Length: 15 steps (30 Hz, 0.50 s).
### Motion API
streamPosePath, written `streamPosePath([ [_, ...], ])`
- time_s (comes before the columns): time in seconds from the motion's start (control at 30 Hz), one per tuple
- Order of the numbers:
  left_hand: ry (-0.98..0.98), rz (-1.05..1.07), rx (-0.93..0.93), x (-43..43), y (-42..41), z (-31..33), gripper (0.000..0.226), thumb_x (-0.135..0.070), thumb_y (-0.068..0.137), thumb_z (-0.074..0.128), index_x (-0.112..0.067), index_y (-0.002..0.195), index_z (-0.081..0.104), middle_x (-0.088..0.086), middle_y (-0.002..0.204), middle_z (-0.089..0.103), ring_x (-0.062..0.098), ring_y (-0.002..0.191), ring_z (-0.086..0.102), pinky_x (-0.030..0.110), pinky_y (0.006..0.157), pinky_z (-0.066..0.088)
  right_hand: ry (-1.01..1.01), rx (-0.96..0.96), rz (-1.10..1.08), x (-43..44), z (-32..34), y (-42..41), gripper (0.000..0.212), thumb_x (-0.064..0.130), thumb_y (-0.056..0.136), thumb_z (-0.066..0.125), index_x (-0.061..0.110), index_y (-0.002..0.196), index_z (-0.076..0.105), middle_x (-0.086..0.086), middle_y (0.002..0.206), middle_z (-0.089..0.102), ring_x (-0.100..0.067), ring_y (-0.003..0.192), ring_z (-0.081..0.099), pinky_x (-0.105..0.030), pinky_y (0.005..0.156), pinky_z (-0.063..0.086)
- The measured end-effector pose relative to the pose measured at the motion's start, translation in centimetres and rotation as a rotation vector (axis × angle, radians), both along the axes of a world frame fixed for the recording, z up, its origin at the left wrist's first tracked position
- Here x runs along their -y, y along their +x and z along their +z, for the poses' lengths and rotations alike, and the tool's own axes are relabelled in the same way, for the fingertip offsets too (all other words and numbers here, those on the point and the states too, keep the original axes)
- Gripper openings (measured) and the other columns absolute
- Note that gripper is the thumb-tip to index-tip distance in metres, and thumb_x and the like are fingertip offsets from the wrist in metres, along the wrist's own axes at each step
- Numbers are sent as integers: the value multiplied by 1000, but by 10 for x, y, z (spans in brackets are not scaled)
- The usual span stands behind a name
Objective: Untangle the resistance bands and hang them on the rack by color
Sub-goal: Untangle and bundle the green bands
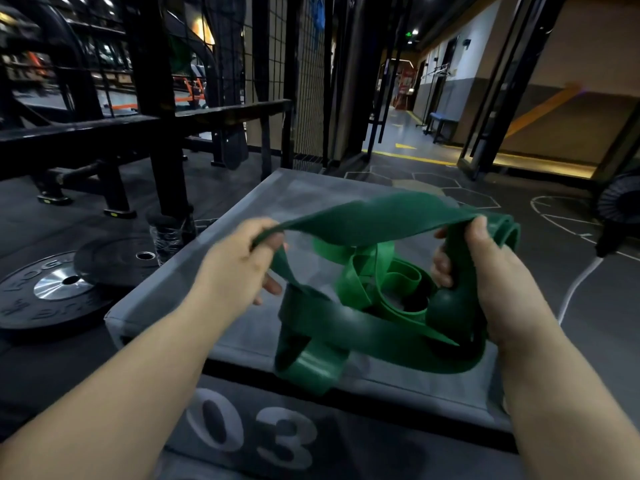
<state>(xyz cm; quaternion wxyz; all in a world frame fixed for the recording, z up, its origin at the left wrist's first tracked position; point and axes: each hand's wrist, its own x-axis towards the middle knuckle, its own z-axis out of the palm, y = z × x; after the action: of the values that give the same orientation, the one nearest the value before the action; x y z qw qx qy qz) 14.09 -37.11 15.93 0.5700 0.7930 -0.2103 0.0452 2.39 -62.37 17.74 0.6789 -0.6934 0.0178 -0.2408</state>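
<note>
Two tangled resistance bands are held over a grey padded surface (166,299) marked 03. The dark green band (363,220) is stretched flat between the hands, pinched at one end by the left grip (239,261) and clasped at the other by the curled fingers of the right grip (485,271). The lighter green band (363,271) is coiled through its lower loops, and weight plates (52,289) are seen on the floor at the left.

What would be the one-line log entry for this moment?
stage: untangling | left hand: pinches dark green band | right hand: grips same band | light green band: tangled below, over box
</note>
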Motion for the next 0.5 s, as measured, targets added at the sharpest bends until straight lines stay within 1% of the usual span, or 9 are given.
streamPosePath([
  [0.07,-147,40,-22,-2,0,7,22,-22,101,43,-39,92,54,-7,90,69,19,64,69,25,46,47,-129,-28,25,1,-5,0,79,85,57,65,14,92,58,-1,66,50,-17,59,42,-28,62,36],
  [0.17,-393,41,-139,-2,0,14,19,-18,103,41,-30,95,54,0,90,68,19,89,67,37,71,57,-280,-57,46,-3,-10,3,82,84,64,59,7,91,58,-2,65,50,-17,59,44,-31,63,38],
  [0.2,-468,50,-185,-4,2,15,17,-19,103,40,-28,96,53,3,90,66,19,93,66,41,76,58,-360,-77,37,-5,-12,4,79,83,67,57,7,88,59,-2,64,51,-16,59,46,-33,64,38],
  [0.23,-507,69,-214,-5,4,17,16,-20,103,40,-28,98,52,4,90,63,19,94,65,44,77,58,-421,-100,24,-6,-14,6,69,81,70,56,13,83,60,0,64,53,-13,58,49,-34,65,39],
  [0.3,-519,95,-270,-8,8,15,12,-27,103,40,-28,101,51,2,87,59,18,91,61,45,78,56,-482,-159,-9,-7,-18,9,46,74,73,53,27,74,57,7,63,57,-7,57,52,-32,66,40],
  [0.33,-508,94,-313,-8,9,11,11,-31,103,40,-28,102,51,1,84,59,18,88,60,44,78,54,-491,-180,-25,-6,-21,11,45,73,72,52,28,73,55,8,62,56,-7,57,52,-32,66,40],
  [0.37,-496,86,-370,-7,10,7,13,-34,103,40,-28,102,51,0,83,59,19,85,60,43,76,53,-486,-195,-38,-6,-23,12,48,74,72,51,26,74,54,7,62,55,-9,57,51,-33,65,41],
  [0.43,-442,55,-498,-4,11,-2,22,-39,103,37,-23,99,51,3,80,60,21,77,61,42,75,53,-470,-229,-34,-7,-27,15,63,75,76,51,12,78,54,2,63,53,-13,57,49,-32,64,43],
  [0.5,-349,34,-576,-2,14,-10,32,-44,102,34,-17,100,51,7,76,58,22,70,55,39,70,52,-448,-266,-22,-12,-29,15,66,71,82,49,5,77,52,-4,62,51,-15,56,47,-24,60,43],
])
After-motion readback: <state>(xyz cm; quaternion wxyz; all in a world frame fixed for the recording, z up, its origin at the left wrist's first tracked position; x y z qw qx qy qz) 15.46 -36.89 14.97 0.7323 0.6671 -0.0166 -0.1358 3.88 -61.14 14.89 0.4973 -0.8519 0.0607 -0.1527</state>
